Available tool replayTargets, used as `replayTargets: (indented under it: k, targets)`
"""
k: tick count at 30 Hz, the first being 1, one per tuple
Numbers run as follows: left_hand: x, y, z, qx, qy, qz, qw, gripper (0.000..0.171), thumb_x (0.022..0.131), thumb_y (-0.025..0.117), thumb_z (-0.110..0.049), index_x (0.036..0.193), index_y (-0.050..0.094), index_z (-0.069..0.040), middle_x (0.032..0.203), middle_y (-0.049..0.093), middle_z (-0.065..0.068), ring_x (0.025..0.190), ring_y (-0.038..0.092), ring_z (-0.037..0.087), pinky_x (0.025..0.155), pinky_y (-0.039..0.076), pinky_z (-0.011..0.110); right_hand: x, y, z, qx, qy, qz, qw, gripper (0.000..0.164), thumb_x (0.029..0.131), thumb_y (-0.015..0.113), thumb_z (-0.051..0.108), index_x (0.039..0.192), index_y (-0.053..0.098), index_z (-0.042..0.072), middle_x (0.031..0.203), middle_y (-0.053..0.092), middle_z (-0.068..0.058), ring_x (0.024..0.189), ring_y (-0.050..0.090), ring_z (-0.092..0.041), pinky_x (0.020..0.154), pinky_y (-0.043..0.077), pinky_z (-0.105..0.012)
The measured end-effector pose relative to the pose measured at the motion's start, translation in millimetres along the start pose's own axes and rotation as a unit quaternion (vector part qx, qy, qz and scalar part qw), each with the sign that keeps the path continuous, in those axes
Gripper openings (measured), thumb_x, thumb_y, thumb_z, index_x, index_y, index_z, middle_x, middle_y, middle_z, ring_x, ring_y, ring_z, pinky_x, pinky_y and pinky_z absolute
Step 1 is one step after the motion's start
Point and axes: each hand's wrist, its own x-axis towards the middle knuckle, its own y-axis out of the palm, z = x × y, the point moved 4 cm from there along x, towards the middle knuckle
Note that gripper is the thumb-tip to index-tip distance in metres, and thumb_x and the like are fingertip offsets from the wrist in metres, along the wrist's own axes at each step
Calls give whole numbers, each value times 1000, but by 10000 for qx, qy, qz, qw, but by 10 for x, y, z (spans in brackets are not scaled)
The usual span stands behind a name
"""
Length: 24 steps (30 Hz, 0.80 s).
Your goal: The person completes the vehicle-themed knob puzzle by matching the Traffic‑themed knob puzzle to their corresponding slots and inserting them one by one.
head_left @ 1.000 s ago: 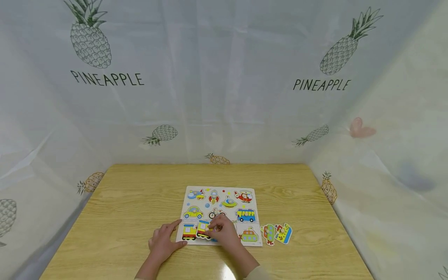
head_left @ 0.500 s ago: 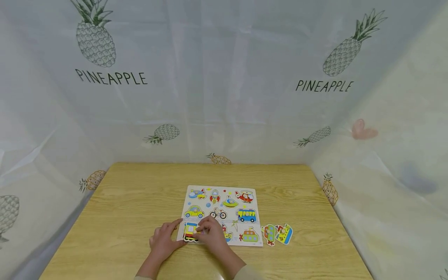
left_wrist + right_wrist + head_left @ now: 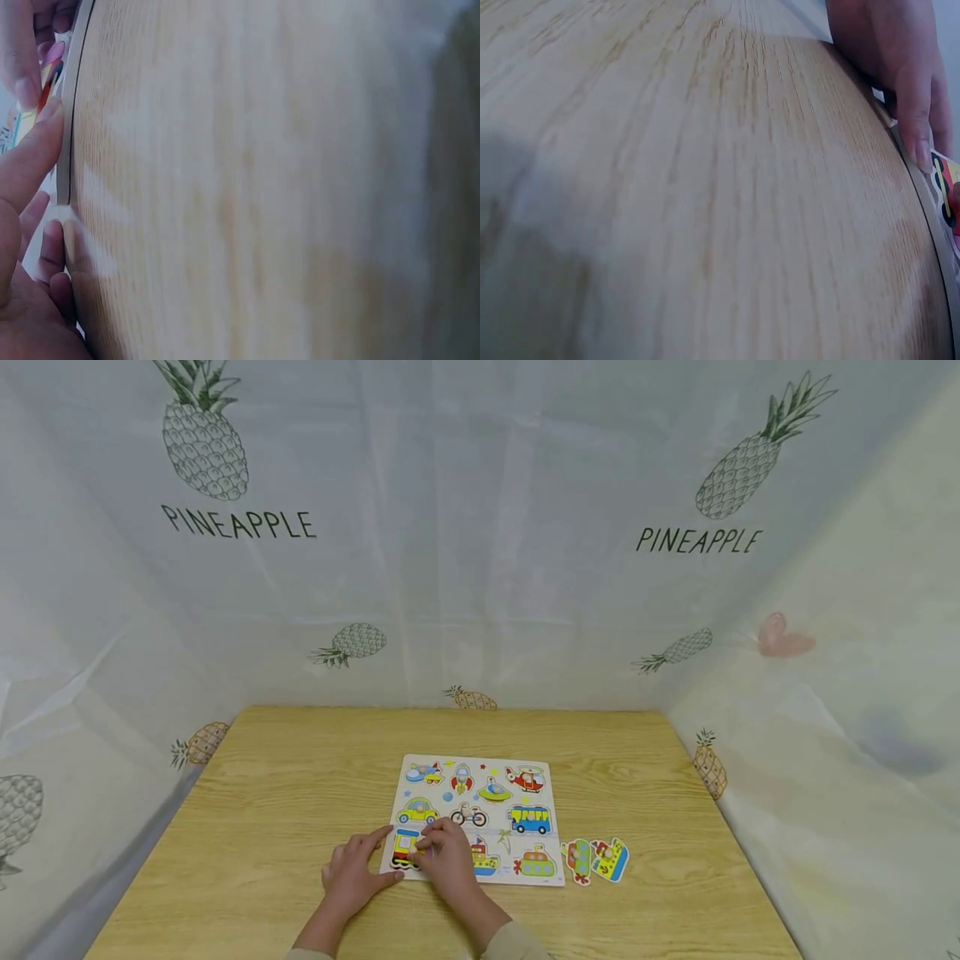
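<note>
My right hand (image 3: pixel 447 860) pinches a train puzzle piece (image 3: pixel 404 849) with thumb and index finger. The piece lies over the train picture at the lower left of the wooden puzzle board (image 3: pixel 491 833); my fingers cover its right part. In the right wrist view the train piece (image 3: pixel 946 191) shows at the right edge. At the board's left side rests my left hand (image 3: pixel 351 872), index finger on the left edge and thumb at the near corner. The left wrist view shows that thumb (image 3: pixel 37 154) right beside the train piece (image 3: pixel 49 81).
Right of the board lie a loose submarine piece (image 3: pixel 578 860) and a loose ship piece (image 3: pixel 610 860), side by side. Car (image 3: pixel 417 811), bus (image 3: pixel 529 819) and helicopter (image 3: pixel 527 779) pictures show on the board. A pineapple-print curtain (image 3: pixel 480 568) surrounds the wooden table (image 3: pixel 315 777).
My right hand has moved left with the train piece, from right of the train picture to over it. The ship picture on the board has come into view. My left hand stays at the edge.
</note>
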Motion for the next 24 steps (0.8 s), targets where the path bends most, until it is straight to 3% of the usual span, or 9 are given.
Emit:
replayTargets:
  k: [7,16,24]
  targets:
    - [13,10,-1,-53,28,-8,10000,78,68,85,-47,136,56,-26,113,57,3,102,47,32,75,30,48,-11,3,-7,-309,-47,109,9995,13,70,89,17,74,77,14,92,58,13,91,54,-8,85,44,-30]
    - [14,19,13,-25,-8,60,10000,79,67,86,-47,138,55,-26,113,57,2,104,47,33,76,31,50,-19,-7,13,-643,-436,70,9970,14,70,88,20,76,77,15,90,59,13,89,55,-8,82,44,-29]
    - [17,19,30,-21,5,95,10000,80,67,85,-49,138,55,-27,113,57,2,105,46,33,76,31,50,-15,7,7,-676,-306,249,9969,12,73,87,21,77,78,15,91,59,12,91,54,-9,84,44,-30]
